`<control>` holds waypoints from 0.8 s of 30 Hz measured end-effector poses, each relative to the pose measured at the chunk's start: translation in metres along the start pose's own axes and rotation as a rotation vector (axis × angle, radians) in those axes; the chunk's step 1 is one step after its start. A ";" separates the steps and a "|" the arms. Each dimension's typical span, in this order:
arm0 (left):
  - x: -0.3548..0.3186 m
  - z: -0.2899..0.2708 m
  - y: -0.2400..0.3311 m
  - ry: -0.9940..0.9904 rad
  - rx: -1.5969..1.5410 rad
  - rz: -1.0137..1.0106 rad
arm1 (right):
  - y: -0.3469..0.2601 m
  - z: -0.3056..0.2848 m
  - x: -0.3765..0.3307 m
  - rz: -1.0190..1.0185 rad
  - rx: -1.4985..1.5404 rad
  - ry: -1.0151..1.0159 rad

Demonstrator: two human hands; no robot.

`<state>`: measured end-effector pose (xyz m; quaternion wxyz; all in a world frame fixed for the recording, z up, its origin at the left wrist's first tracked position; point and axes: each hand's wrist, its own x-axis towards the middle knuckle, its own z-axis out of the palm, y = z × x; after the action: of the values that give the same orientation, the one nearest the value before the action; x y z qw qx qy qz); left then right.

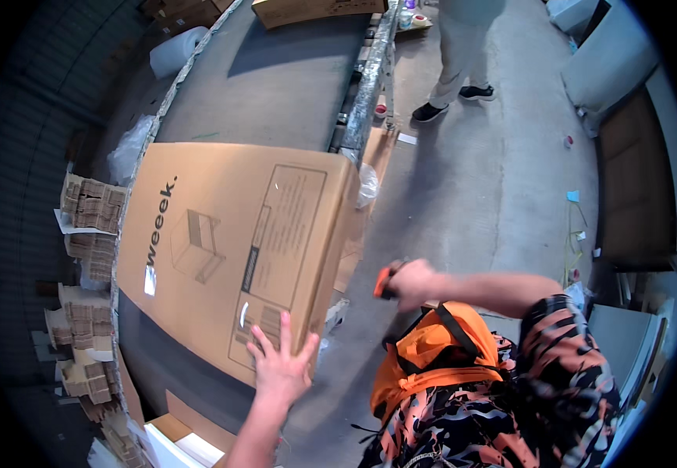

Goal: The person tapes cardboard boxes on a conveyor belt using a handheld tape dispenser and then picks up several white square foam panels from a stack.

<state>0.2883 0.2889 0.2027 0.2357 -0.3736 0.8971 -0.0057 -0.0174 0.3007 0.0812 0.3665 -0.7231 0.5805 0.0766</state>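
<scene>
A large flat cardboard box [233,242], printed with a line drawing of furniture, lies on a dark conveyor belt [276,93]. My left hand [282,370] is at its near right corner, fingers spread over the top face. My right hand [412,285] is off to the right of the box, closed around a small orange and black handheld tool [386,281]. Motion blur keeps me from telling the tool's exact kind. An orange bag [444,343] with black straps hangs at my waist, just below the right hand.
Another cardboard box [319,9] sits farther up the belt. A person [463,54] stands beyond the conveyor's right side. Stacked cardboard pieces [93,207] line the left side. An open carton [190,429] with white contents is at the near left. Tape rolls and scraps dot the floor.
</scene>
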 end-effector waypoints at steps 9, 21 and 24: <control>0.002 0.019 0.011 0.119 -0.065 -0.039 | 0.215 -0.249 0.095 -0.074 1.397 -0.003; 0.021 -0.022 0.005 0.052 -0.053 0.046 | 0.033 -0.076 -0.019 -0.198 1.547 0.124; 0.070 -0.096 -0.021 -0.150 -0.199 0.119 | 0.011 -0.070 -0.011 -0.179 1.505 0.293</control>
<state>0.2192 0.2108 0.2627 0.2639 -0.3408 0.8936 0.1252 -0.0526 0.2653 0.1333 0.6837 -0.3260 0.4580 -0.4653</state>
